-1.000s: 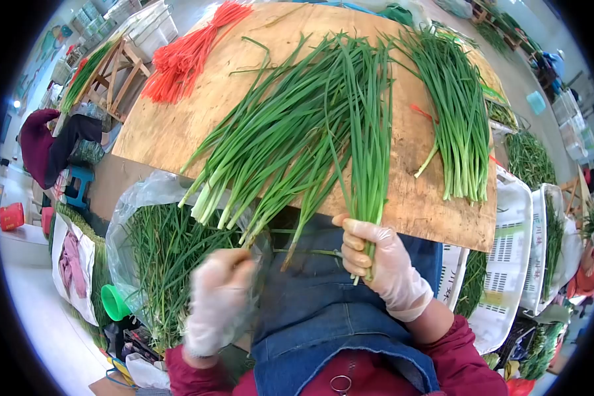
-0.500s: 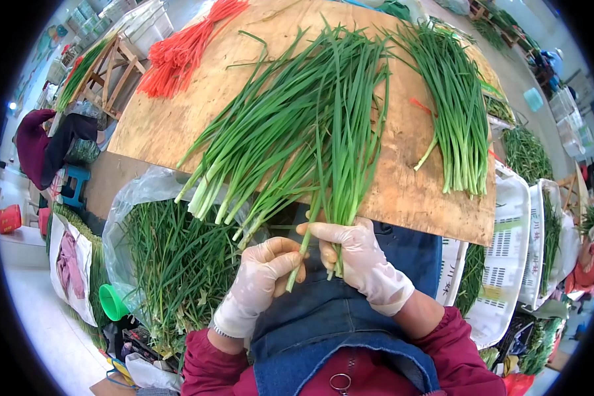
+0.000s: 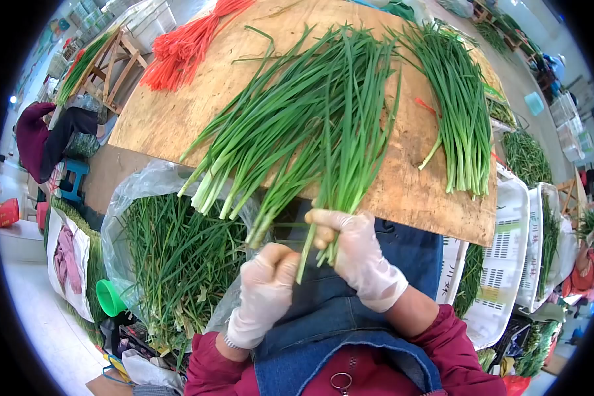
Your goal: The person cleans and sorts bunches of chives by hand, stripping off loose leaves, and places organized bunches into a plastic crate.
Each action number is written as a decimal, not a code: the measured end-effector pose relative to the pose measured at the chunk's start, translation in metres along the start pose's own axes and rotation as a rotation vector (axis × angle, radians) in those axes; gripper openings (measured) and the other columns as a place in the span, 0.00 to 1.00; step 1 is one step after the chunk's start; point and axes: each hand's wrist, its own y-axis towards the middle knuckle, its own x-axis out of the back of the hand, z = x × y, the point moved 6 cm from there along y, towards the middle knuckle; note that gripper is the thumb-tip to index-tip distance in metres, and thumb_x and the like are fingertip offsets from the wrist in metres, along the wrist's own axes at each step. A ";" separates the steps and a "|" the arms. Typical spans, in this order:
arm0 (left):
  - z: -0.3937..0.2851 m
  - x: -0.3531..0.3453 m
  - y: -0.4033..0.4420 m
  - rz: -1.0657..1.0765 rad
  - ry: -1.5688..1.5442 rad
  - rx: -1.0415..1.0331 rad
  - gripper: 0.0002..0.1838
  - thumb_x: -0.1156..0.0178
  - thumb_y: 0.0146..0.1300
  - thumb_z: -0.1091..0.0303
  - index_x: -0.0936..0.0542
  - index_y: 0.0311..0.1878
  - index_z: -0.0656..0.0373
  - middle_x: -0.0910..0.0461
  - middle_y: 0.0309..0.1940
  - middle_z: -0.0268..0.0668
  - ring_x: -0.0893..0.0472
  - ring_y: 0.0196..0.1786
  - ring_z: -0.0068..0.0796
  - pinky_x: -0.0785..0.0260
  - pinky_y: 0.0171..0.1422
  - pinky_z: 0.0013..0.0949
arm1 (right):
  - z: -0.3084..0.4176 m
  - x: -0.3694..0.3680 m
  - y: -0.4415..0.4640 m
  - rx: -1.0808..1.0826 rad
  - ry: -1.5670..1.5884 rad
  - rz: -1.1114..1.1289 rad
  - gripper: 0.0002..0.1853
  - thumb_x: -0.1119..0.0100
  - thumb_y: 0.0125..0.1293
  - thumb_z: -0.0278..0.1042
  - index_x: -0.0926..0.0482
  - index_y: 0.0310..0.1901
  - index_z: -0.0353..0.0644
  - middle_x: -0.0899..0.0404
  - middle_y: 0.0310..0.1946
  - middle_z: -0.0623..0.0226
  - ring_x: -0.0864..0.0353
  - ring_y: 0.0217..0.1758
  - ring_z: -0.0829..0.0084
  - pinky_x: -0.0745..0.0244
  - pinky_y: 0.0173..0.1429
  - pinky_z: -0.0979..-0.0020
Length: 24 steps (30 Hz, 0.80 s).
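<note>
My right hand, in a thin clear glove, is closed round the lower stalks of a bunch of long green leafy stalks. One stalk sticks out low between my hands. My left hand, gloved too, is closed just left of that stalk; whether anything is inside its fingers is hidden. A loose pile of the same greens lies on the wooden board, its pale ends over the near edge. A separate bundle lies at the board's right.
Red ties lie at the board's back left. Below left is a plastic-lined container of greens, beside a green cup. White crates stand at the right. A person sits at the far left.
My left hand went from a blurred position at the lower left to pinching a stalk by my right hand, then moved slightly down off it. My right hand has shifted left with the bunch.
</note>
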 end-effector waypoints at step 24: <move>-0.030 0.005 0.041 -0.167 0.342 -0.385 0.03 0.39 0.57 0.75 0.23 0.31 0.61 0.26 0.17 0.42 0.24 0.18 0.40 0.35 0.23 0.35 | 0.020 0.012 -0.019 -0.123 -0.078 0.043 0.10 0.38 0.60 0.32 0.22 0.39 0.35 0.21 0.24 0.66 0.40 0.12 0.83 0.48 0.16 0.79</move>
